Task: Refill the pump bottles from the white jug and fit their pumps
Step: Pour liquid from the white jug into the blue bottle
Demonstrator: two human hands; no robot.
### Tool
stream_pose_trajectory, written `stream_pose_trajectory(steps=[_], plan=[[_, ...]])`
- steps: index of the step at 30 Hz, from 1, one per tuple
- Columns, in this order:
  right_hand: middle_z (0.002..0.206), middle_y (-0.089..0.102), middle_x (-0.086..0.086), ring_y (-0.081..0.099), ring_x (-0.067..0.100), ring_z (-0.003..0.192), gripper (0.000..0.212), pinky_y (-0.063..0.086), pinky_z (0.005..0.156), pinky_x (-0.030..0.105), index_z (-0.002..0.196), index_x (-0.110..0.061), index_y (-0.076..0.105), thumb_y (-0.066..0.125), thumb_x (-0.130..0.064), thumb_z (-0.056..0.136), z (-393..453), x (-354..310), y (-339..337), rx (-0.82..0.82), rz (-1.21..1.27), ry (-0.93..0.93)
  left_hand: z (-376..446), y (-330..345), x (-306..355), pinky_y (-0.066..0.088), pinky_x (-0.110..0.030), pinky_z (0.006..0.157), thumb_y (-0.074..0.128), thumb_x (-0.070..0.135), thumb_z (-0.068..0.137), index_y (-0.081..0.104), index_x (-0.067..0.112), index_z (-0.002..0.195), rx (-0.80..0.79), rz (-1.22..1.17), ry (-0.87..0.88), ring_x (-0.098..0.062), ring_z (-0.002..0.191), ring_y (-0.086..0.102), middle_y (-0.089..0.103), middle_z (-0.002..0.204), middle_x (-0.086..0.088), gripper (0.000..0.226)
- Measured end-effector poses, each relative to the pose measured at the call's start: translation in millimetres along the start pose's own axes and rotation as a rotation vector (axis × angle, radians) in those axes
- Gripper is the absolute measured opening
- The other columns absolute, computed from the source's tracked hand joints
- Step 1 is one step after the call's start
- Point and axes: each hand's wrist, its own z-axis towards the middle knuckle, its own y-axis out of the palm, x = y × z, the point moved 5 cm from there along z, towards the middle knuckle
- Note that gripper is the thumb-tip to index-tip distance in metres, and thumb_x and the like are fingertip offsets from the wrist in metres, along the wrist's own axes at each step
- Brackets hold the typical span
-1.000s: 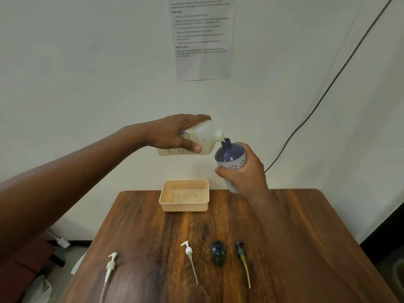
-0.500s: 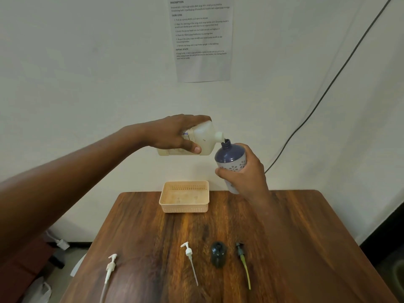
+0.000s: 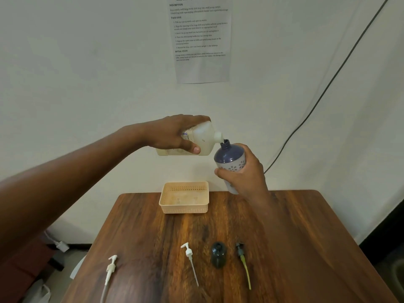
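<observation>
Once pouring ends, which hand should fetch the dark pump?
Probably the left: it need only set down the white jug, while the right hand steadies the blue bottle. Dark pump lies nearer right, though.

The translucent white plastic jug (image 3: pixel 202 138) bears a label with blue lettering, and the rounded plastic pump bottle (image 3: pixel 229 158) is dark navy at the top, pale grey below, with a pattern of small flower-like dots. Toward the far edge of the streaked reddish-brown wooden worktop (image 3: pixel 284 248) sits a peach perforated plastic basket (image 3: pixel 184 206). Along the near edge lie two white plastic pumps (image 3: pixel 110 267) (image 3: pixel 189 256), a dark green-black bottle (image 3: pixel 218 254), and a dark pump with a yellow-green tube (image 3: pixel 243 263).
</observation>
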Motion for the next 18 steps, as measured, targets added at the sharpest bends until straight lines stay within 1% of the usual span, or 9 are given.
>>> stream_pose_trajectory(steps=[8,12,16,18], plan=[[0.104,0.063,-0.022,0.059,-0.010,0.096,0.070,0.048,0.064,0.007,0.119,-0.042,0.052,0.086,-0.044,0.058,-0.6,-1.1,0.5,-0.001,-0.001,0.005,-0.9,-0.9,0.0,0.054,-0.044,0.099,0.068,0.054,0.080,0.038,0.026,0.153,-0.006,0.011,-0.001,-0.028,0.121,0.055,0.056,0.134,-0.002,0.085],[0.105,0.063,-0.022,0.059,-0.009,0.095,0.072,0.048,0.064,0.007,0.121,-0.040,0.053,0.086,-0.045,0.058,0.7,-1.5,1.3,0.000,-0.004,0.007,-0.3,-2.3,-1.8,0.053,-0.046,0.100,0.072,0.050,0.084,0.038,0.026,0.154,-0.009,0.006,0.000,-0.029,0.123,0.054,0.056,0.135,-0.002,0.082],[0.103,0.065,-0.022,0.061,-0.009,0.093,0.070,0.047,0.062,0.006,0.119,-0.041,0.054,0.087,-0.044,0.057,1.4,-1.3,2.3,0.008,0.000,0.006,-0.5,-3.0,-1.2,0.053,-0.044,0.101,0.068,0.053,0.080,0.036,0.024,0.156,-0.004,0.017,-0.007,-0.027,0.122,0.054,0.055,0.137,-0.003,0.087],[0.103,0.065,-0.022,0.060,-0.009,0.093,0.070,0.047,0.062,0.006,0.119,-0.041,0.054,0.087,-0.044,0.057,1.8,-1.0,3.0,0.008,0.000,0.002,0.4,-3.1,-2.2,0.053,-0.045,0.101,0.073,0.048,0.084,0.037,0.024,0.156,-0.005,0.012,-0.004,-0.028,0.122,0.054,0.056,0.137,-0.003,0.084]])
